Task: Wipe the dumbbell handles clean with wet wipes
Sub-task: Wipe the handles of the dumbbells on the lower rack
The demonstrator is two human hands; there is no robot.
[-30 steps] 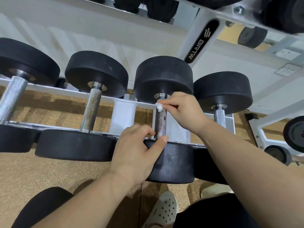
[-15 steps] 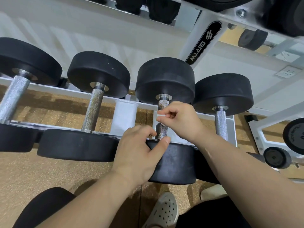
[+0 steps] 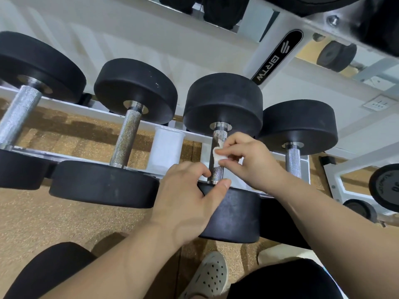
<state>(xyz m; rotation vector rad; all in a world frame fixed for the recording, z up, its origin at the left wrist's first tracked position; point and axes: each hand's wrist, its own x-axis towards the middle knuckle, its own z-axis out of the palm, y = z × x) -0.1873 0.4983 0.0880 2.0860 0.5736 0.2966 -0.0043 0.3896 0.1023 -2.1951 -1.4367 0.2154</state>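
A white rack [image 3: 64, 105] runs across the view, its back rail and front rail carrying four black dumbbells side by side, each with one weight on the back rail and the other on the front rail. The third dumbbell [image 3: 224, 100] from the left lies near the rack's right end, just below a slanted post with a black label. One more dumbbell [image 3: 300, 124] lies beside it on the right, and two others [image 3: 127, 134] lie to its left.

The left hand [image 3: 187, 201] rests on the third dumbbell's near weight at the front rail, its forefinger and thumb curled round the near end of the metal handle [image 3: 217, 173]. The right hand [image 3: 252, 160] reaches in from the right, its fingertips pinching a small bunched white wipe [image 3: 217, 153] and pressing it against the middle of that handle, between the two rails.

A grey shoe with holes [image 3: 211, 275] stands on the tan floor below the rack's front edge.
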